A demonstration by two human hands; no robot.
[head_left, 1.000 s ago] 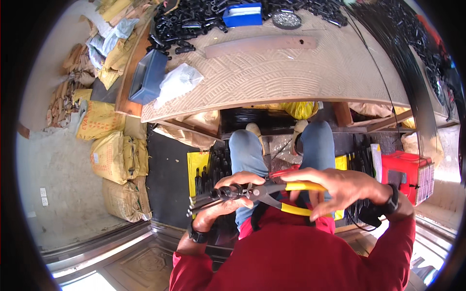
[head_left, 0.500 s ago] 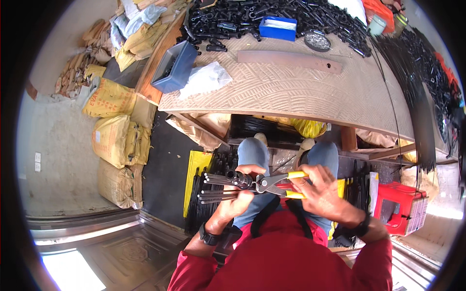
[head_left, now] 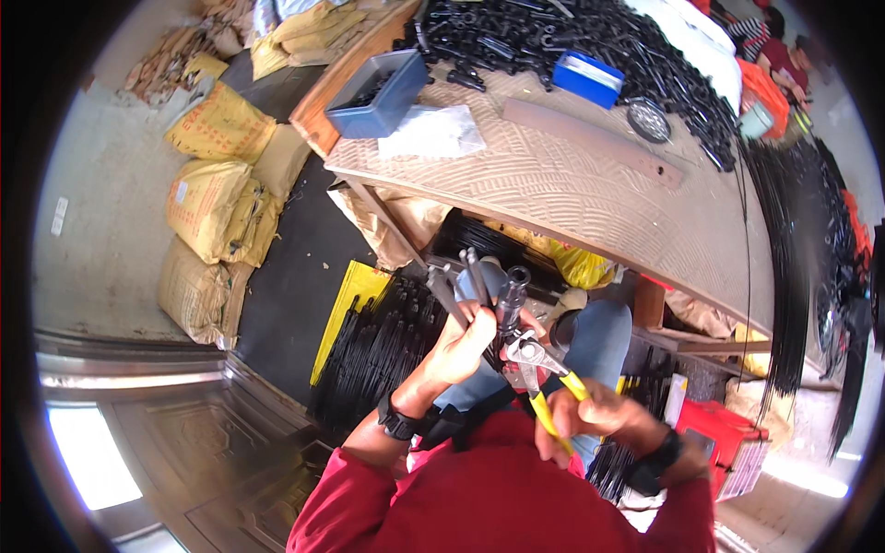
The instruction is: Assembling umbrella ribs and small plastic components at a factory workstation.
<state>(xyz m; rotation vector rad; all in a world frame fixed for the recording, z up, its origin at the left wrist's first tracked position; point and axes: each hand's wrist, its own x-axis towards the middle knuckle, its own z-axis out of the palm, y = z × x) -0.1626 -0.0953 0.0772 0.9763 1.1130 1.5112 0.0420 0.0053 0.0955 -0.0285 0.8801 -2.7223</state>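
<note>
My left hand (head_left: 464, 348) is closed round a bundle of thin black rods (head_left: 446, 293), which point up and away to the left. A black tubular fitting (head_left: 510, 300) stands out beside them, between that hand and the pliers. My right hand (head_left: 595, 410) grips yellow-handled pliers (head_left: 526, 351), with their two handles spread apart. The metal head of the pliers is at the near end of the fitting. Fingers and the pliers' head hide whether the jaws bite on anything. Both hands are above my lap.
Ahead is a table (head_left: 572, 198) with a heap of black fittings (head_left: 498, 41), a grey bin (head_left: 376, 92), a blue box (head_left: 588, 78) and a round dish (head_left: 648, 120). Many black rods (head_left: 383, 341) lie low on my left. A red crate (head_left: 719, 442) stands right; yellow sacks (head_left: 217, 207) line the left.
The rods and fitting have swung from pointing left to pointing away from me. The pliers' handles have turned toward the lower right, with my right hand lower. The whole view has turned.
</note>
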